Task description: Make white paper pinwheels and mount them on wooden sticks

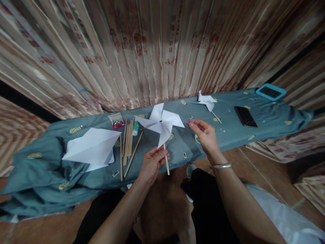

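My left hand (pixel 151 163) is closed around the wooden stick (pixel 167 166) of a white paper pinwheel (pixel 166 127), held upright above the cloth. A silver pin head sits at the pinwheel's centre, and its folded blades fan out around it. Just right of the rightmost blade tip is my right hand (pixel 204 134), apart from the paper. Its fingers are loosely bent with the thumb near the index finger, and nothing shows between them. A second white pinwheel (pixel 207 101) lies on its stick farther back to the right.
On the blue-green cloth (pixel 149 169) lie white paper sheets (pixel 91 145), several wooden sticks (pixel 128 142), a green-and-white glue stick (pixel 135 128) and a small box of pins (pixel 117 121). Rightward are a black phone (pixel 245 117) and a blue-framed tablet (pixel 271 91). A curtain (pixel 152 67) hangs behind.
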Available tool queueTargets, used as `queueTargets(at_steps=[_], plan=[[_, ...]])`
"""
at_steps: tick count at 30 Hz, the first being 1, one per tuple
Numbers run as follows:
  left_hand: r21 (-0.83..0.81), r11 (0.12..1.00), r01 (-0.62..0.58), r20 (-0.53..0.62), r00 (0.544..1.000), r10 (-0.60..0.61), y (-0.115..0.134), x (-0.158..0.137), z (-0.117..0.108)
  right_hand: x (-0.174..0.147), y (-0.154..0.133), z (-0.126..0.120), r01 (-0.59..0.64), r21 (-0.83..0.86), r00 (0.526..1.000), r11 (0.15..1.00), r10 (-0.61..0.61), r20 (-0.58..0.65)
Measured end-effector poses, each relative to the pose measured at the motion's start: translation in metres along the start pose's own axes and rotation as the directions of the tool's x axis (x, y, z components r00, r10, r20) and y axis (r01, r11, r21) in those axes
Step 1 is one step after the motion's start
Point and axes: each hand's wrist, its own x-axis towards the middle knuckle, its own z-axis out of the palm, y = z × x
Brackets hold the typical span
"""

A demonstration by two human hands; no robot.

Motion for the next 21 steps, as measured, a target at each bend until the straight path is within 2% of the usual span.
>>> queueTargets(at_steps=[5,7,8,10,12,14,16,18,21], plan=[[-0.024,0.999,-0.049,-0.001,0.999,0.049,0.007,0.005,-0.001,-0.01,-0.001,0.004,-0.039,-0.035,0.998,0.999,0.04,0.038],[-0.024,0.996,-0.09,-0.001,0.996,0.09,0.011,0.007,-0.002,-0.019,-0.006,0.01,-0.069,-0.056,0.984,0.996,0.077,0.159],[-0.021,0.994,-0.109,-0.004,0.994,0.109,0.013,0.008,-0.002,-0.024,-0.008,0.013,-0.087,-0.073,0.962,0.994,0.103,0.251],[-0.011,0.99,-0.139,-0.013,0.99,0.139,0.016,0.01,-0.003,-0.034,-0.012,0.02,-0.136,-0.118,0.872,0.984,0.175,0.457],[-0.008,0.988,-0.152,-0.022,0.988,0.152,0.019,0.011,-0.004,-0.043,-0.015,0.027,-0.189,-0.157,0.747,0.969,0.246,0.617],[-0.007,0.987,-0.159,-0.024,0.987,0.159,0.022,0.011,-0.005,-0.05,-0.015,0.033,-0.24,-0.18,0.633,0.954,0.294,0.716],[-0.003,0.986,-0.166,-0.024,0.986,0.165,0.024,0.011,-0.006,-0.054,-0.014,0.037,-0.276,-0.204,0.546,0.939,0.328,0.771],[-0.001,0.984,-0.176,-0.025,0.984,0.176,0.024,0.011,-0.006,-0.058,-0.013,0.041,-0.29,-0.23,0.489,0.929,0.35,0.799],[0.001,0.982,-0.189,-0.023,0.982,0.189,0.025,0.011,-0.007,-0.061,-0.014,0.046,-0.314,-0.224,0.463,0.923,0.355,0.812]])
